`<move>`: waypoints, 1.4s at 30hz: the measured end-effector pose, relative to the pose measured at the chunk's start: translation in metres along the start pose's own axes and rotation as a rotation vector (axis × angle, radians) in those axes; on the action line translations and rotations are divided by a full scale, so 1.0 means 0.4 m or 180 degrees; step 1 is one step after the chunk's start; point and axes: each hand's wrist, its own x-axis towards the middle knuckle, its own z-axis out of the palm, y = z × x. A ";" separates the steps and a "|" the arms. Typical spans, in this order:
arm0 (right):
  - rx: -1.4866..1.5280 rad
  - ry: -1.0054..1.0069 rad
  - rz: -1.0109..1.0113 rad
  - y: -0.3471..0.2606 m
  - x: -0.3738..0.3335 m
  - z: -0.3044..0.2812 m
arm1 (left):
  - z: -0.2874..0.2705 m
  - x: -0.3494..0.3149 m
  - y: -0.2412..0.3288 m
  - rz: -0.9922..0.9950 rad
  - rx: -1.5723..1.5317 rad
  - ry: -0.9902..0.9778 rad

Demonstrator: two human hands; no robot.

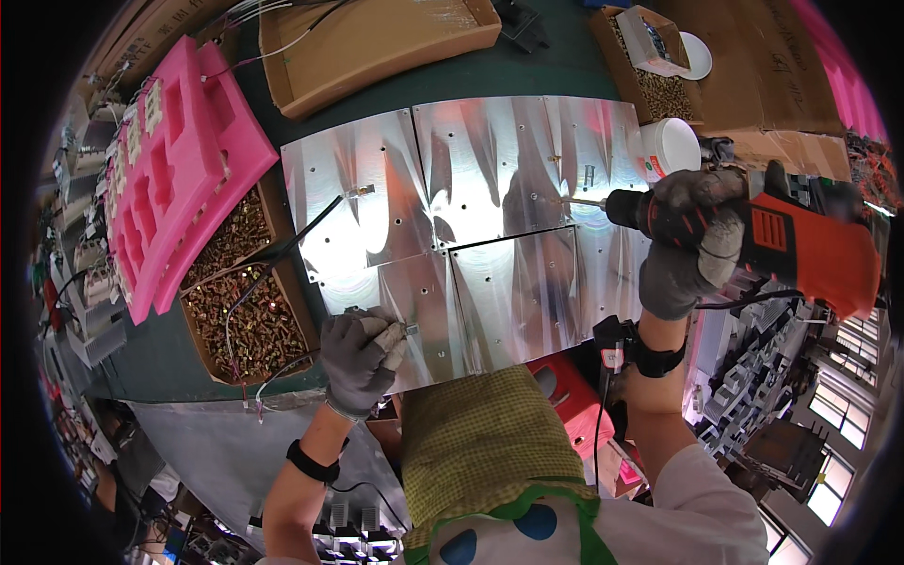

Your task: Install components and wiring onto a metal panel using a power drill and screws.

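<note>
My right hand (686, 259), in a grey glove, is closed round a red and black power drill (815, 247). Its long thin bit (586, 201) points left, with the tip over the shiny metal plates (490, 282) that lie edge to edge on the bench. Small holes dot the plates. At their near left edge, my gloved left hand (362, 356) has its fingers pressed together. A small metal piece (411, 329) shows at the fingertips; whether they grip it I cannot tell. A black cable (306, 229) runs to a small fitting (360, 190) on the far left plate.
Left of the plates, a cardboard box (306, 363) holds many small brass-coloured parts, beside pink foam trays (193, 160). A shallow cardboard tray (377, 47) lies at the back. A white tub (674, 146) and a carton of parts (667, 94) stand at the far right.
</note>
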 end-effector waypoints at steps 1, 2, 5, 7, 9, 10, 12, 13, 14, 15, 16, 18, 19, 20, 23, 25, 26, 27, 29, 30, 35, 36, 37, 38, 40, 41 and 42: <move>-0.0129 -0.0033 0.0085 -0.027 -0.002 -0.004 | -0.003 0.003 0.002 0.0012 -0.0040 -0.0017; -0.0239 -0.0069 0.0180 -0.056 -0.005 0.010 | -0.006 0.003 0.004 0.0013 -0.0061 -0.0039; 0.0333 -0.0604 0.0327 -0.102 -0.029 0.058 | -0.002 -0.004 0.004 -0.0060 -0.0080 0.0015; 0.0710 -0.0820 0.0701 -0.113 -0.058 0.114 | -0.006 -0.001 0.005 -0.0057 -0.0155 0.0029; 0.0767 -0.1103 0.0924 -0.107 -0.083 0.152 | -0.004 -0.008 0.002 -0.0097 -0.0126 0.0022; 0.0812 -0.1136 0.0969 -0.102 -0.099 0.168 | -0.003 -0.010 -0.001 -0.0116 -0.0120 0.0009; 0.0796 -0.1098 0.1218 -0.098 -0.131 0.202 | 0.001 -0.007 -0.003 -0.0111 -0.0164 -0.0005; 0.0841 -0.1140 0.1287 -0.093 -0.144 0.219 | 0.003 -0.012 -0.006 -0.0089 -0.0167 0.0066; 0.0889 -0.1173 0.1339 -0.085 -0.156 0.227 | 0.003 -0.013 -0.005 -0.0068 -0.0123 0.0122; 0.0804 -0.1174 0.1240 -0.077 -0.169 0.234 | 0.004 -0.021 -0.009 -0.0099 -0.0095 0.0084; 0.0694 -0.1176 0.1131 -0.072 -0.177 0.238 | 0.008 -0.023 -0.011 -0.0120 -0.0091 0.0054; 0.0938 -0.1343 0.1139 -0.057 -0.186 0.254 | 0.008 -0.013 -0.009 -0.0108 -0.0041 0.0100; 0.1078 -0.1310 0.1048 -0.054 -0.192 0.265 | 0.006 -0.009 -0.011 -0.0026 -0.0011 0.0130; 0.1216 -0.1274 0.0953 -0.050 -0.196 0.273 | 0.004 -0.010 -0.011 -0.0050 -0.0006 0.0130; 0.1516 -0.1653 0.0914 -0.026 -0.199 0.277 | 0.003 -0.015 -0.013 -0.0021 0.0012 0.0101; 0.1498 -0.1693 0.0938 -0.023 -0.201 0.272 | 0.008 -0.019 -0.015 0.0010 0.0039 0.0089; 0.1483 -0.1730 0.0956 -0.022 -0.201 0.268 | 0.011 -0.021 -0.016 0.0014 0.0028 0.0090; 0.1467 -0.1765 0.0974 -0.022 -0.201 0.265 | 0.012 -0.021 -0.016 0.0032 0.0024 0.0138; 0.1433 -0.1830 0.1009 -0.020 -0.201 0.255 | 0.014 -0.022 -0.017 0.0059 0.0007 0.0181; 0.1416 -0.1861 0.1025 -0.020 -0.201 0.250 | 0.011 -0.021 -0.016 0.0042 0.0004 0.0134; 0.1372 -0.2043 0.1112 -0.015 -0.195 0.231 | 0.015 -0.021 -0.017 0.0041 0.0033 0.0158; 0.1363 -0.2079 0.1128 -0.016 -0.192 0.228 | 0.013 -0.021 -0.017 0.0046 0.0027 0.0144; 0.1361 -0.2077 0.1123 -0.016 -0.190 0.229 | 0.011 -0.021 -0.017 0.0050 0.0024 0.0128; 0.1353 -0.2068 0.1112 -0.019 -0.193 0.233 | 0.011 -0.019 -0.016 0.0055 0.0024 0.0129; 0.1340 -0.2054 0.1092 -0.021 -0.190 0.230 | 0.013 -0.019 -0.016 0.0044 0.0008 0.0149; 0.1335 -0.2050 0.1084 -0.018 -0.189 0.234 | 0.013 -0.018 -0.016 0.0043 0.0010 0.0152; 0.1331 -0.2046 0.1077 -0.018 -0.189 0.233 | 0.012 -0.017 -0.015 0.0033 -0.0004 0.0159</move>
